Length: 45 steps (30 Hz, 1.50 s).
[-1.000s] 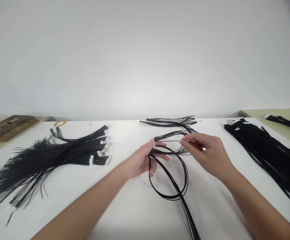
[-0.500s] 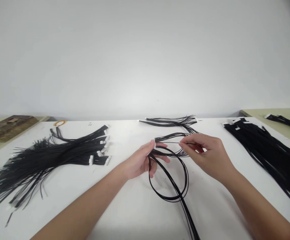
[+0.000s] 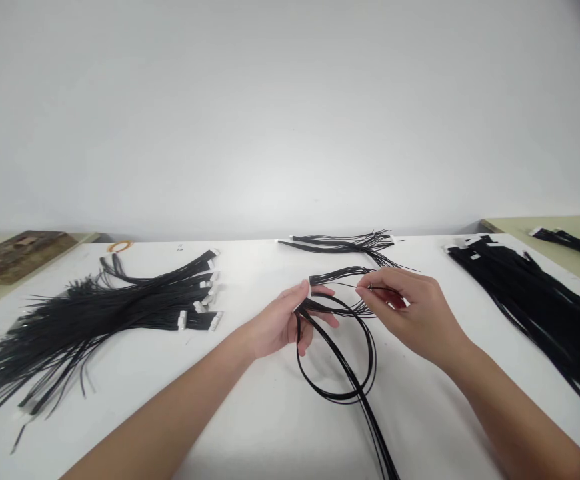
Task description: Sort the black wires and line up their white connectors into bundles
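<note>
Nearest, a looped black cable (image 3: 353,378) is trailing from the left hand (image 3: 281,323), whose fingers are gripping its white plug (image 3: 300,305). Rightward, the right hand's (image 3: 417,313) fingertips are pinching a thin wire (image 3: 346,284). Wire piles (image 3: 120,303) are lying left and right, a small bundle (image 3: 337,245) far.

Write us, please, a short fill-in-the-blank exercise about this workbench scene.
1. The bare left hand holds small plastic connectors whose colour is ____.
2. The bare right hand pinches a thin wire whose colour is ____.
3. The thin orange ring lies near the far edge of the flat white table, towards its ____ side.
4. Behind the table rises a plain pale grey ____.

Missing words, in order: white; black; left; wall.
</note>
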Motion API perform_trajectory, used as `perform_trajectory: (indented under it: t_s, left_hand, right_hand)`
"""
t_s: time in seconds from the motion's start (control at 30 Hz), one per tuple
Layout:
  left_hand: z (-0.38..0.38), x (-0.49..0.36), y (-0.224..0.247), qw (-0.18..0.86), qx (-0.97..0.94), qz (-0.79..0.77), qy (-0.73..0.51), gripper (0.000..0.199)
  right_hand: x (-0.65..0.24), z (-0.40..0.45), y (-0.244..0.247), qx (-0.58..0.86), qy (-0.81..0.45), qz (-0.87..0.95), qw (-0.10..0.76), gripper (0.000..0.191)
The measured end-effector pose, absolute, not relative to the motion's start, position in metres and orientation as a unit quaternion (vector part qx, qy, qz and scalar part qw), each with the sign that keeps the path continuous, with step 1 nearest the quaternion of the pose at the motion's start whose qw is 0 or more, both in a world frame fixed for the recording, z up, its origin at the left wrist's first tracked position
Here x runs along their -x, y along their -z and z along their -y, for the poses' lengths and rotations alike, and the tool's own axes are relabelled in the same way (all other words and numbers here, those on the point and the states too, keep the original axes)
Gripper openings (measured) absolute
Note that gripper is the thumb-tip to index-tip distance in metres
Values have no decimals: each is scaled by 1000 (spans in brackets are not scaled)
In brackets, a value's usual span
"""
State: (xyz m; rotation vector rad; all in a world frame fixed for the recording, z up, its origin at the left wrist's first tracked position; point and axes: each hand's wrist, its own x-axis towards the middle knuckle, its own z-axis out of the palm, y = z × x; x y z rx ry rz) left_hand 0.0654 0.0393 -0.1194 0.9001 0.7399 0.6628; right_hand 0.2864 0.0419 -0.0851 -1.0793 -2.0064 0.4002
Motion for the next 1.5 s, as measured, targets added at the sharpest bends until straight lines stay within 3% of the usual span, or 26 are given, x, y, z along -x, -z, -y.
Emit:
perform_trajectory:
  t_s: [0.17,0.4,1.2,1.5]
  left_hand:
    - [-38,-68,117,780,-435,-340,-296,53]
    - [-35,-70,116,772,-472,-326,-274,56]
    - [-37,-67,118,785,-461,-313,-270,51]
    - [-38,-66,120,792,-436,-310,-294,48]
  right_hand:
    - [-286,-43,91,413,-138,816,380,6]
    - [-279,-41,101,353,-7,851,388,12]
    - [-273,-40,103,311,-62,856,407,19]
    - [-274,-42,105,328,50,846,417,13]
